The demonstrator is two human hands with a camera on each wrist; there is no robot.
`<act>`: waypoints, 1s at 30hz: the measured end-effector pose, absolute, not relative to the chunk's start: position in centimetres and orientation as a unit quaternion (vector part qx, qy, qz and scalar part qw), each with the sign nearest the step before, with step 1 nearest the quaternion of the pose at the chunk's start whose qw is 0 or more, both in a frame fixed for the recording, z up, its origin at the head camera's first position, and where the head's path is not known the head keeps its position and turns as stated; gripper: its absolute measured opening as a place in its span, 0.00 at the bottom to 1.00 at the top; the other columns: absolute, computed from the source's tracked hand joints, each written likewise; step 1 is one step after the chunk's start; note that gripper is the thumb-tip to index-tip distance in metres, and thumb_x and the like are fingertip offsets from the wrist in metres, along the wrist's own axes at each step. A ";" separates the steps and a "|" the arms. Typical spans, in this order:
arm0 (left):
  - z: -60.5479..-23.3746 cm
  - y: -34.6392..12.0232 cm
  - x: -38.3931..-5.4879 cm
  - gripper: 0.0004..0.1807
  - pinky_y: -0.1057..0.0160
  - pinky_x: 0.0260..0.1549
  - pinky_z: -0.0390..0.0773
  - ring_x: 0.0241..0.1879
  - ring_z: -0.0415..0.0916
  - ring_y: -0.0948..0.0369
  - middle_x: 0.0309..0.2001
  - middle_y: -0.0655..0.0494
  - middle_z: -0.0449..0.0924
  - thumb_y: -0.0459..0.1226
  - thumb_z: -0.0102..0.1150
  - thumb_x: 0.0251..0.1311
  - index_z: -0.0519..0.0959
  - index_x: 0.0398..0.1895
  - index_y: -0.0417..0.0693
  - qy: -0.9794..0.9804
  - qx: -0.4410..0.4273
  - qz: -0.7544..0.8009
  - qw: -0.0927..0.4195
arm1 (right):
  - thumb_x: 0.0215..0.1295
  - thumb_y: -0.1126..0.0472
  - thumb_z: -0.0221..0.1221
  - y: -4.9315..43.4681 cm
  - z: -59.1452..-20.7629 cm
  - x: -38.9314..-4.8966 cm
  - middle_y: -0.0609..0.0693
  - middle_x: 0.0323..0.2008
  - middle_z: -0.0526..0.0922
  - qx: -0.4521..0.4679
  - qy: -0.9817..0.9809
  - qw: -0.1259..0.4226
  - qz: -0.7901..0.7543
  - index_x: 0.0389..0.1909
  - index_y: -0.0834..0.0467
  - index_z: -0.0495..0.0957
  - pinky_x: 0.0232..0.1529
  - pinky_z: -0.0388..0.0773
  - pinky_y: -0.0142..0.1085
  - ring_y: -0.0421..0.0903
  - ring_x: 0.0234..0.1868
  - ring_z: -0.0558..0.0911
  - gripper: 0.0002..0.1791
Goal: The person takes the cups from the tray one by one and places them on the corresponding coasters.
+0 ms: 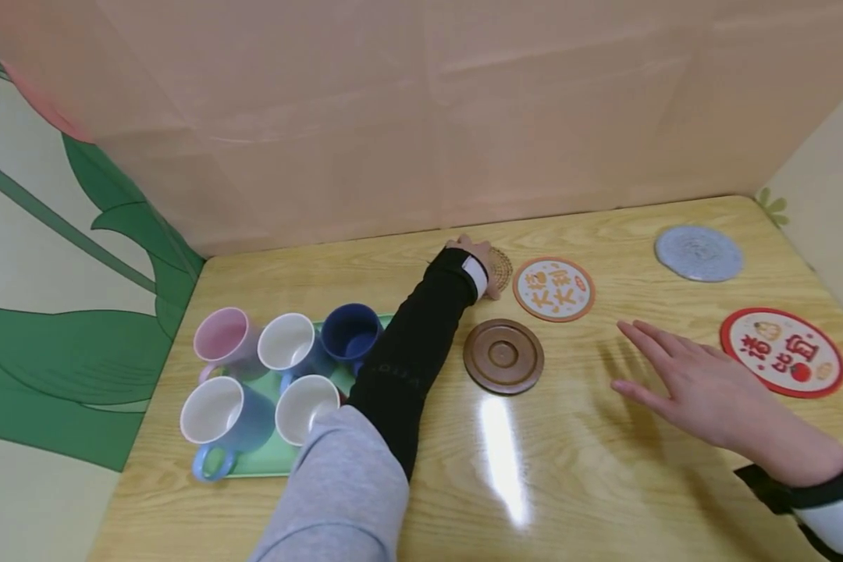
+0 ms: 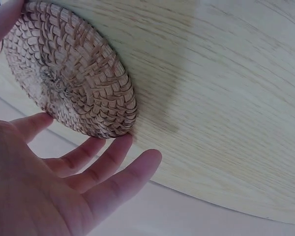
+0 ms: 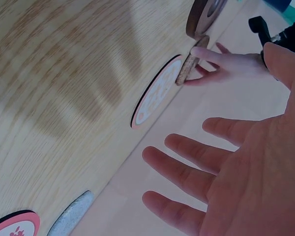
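At the back of the table, my left hand [image 1: 474, 256] grips a round woven coaster [image 2: 73, 73] by its edge, the thumb on one side and fingertips along the other. Just right of it lies a round coaster with orange characters [image 1: 553, 289]. Nearer to me is a brown grooved coaster [image 1: 503, 356]. My right hand [image 1: 709, 386] hovers over the right part of the table with its fingers extended and nothing held. Close beside it lies a red-rimmed coaster [image 1: 825, 375] with printed characters; farther back is a grey-blue round coaster [image 1: 699, 253].
On the left, a green tray [image 1: 263, 466] carries several mugs, among them a pink mug [image 1: 242, 351], a dark blue mug [image 1: 352, 334] and a light blue mug [image 1: 253, 421]. My left arm reaches across its right side. A pinkish covered wall [image 1: 421, 140] borders the table's back edge.
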State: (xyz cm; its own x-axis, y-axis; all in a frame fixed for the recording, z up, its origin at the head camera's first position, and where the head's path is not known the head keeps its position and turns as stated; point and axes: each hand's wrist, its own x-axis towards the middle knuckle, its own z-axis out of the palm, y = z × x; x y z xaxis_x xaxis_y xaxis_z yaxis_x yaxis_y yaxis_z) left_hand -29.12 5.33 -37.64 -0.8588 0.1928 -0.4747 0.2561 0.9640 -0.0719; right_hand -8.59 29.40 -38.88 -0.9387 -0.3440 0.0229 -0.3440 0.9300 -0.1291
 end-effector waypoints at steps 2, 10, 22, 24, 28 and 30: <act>-38.2 5.6 -29.5 0.50 0.57 0.56 0.68 0.66 0.58 0.51 0.71 0.52 0.53 0.64 0.63 0.51 0.51 0.75 0.71 0.962 0.111 -0.046 0.244 | 0.62 0.36 0.59 29.4 -38.9 -8.6 0.68 0.62 0.68 -0.176 0.982 -0.002 -0.067 0.72 0.59 0.59 0.50 0.66 0.64 0.72 0.55 0.72 0.45; -39.8 6.2 -30.9 0.51 0.57 0.59 0.66 0.66 0.59 0.52 0.71 0.53 0.54 0.64 0.65 0.49 0.51 0.75 0.71 0.959 0.122 -0.052 0.249 | 0.62 0.36 0.59 29.4 -38.7 -8.6 0.69 0.62 0.67 -0.176 0.982 -0.002 -0.063 0.72 0.60 0.59 0.48 0.67 0.66 0.74 0.53 0.72 0.46; -40.4 7.3 -30.9 0.53 0.56 0.57 0.67 0.66 0.58 0.52 0.70 0.55 0.55 0.66 0.65 0.45 0.50 0.75 0.76 0.960 0.154 -0.041 0.231 | 0.62 0.36 0.59 29.6 -38.5 -8.4 0.69 0.62 0.67 -0.172 0.983 0.005 -0.065 0.72 0.59 0.58 0.48 0.67 0.66 0.74 0.53 0.72 0.46; -40.6 7.6 -30.9 0.53 0.56 0.57 0.67 0.66 0.57 0.52 0.70 0.55 0.54 0.66 0.66 0.45 0.50 0.75 0.76 0.960 0.153 -0.036 0.231 | 0.62 0.37 0.59 29.6 -38.5 -8.4 0.69 0.62 0.68 -0.174 0.982 0.002 -0.067 0.72 0.59 0.58 0.47 0.67 0.66 0.74 0.53 0.72 0.45; -40.8 7.7 -30.9 0.53 0.56 0.58 0.65 0.67 0.57 0.52 0.70 0.54 0.54 0.65 0.67 0.45 0.51 0.75 0.75 0.961 0.142 -0.041 0.232 | 0.62 0.37 0.60 29.7 -38.5 -8.4 0.69 0.62 0.68 -0.178 0.982 0.001 -0.070 0.72 0.60 0.59 0.48 0.67 0.65 0.74 0.54 0.72 0.45; -40.7 7.6 -30.9 0.53 0.55 0.58 0.67 0.66 0.57 0.51 0.70 0.54 0.54 0.64 0.67 0.45 0.51 0.75 0.74 0.962 0.134 -0.039 0.235 | 0.62 0.37 0.60 29.8 -38.5 -8.4 0.69 0.62 0.68 -0.180 0.981 0.001 -0.071 0.72 0.60 0.59 0.49 0.67 0.65 0.73 0.54 0.72 0.45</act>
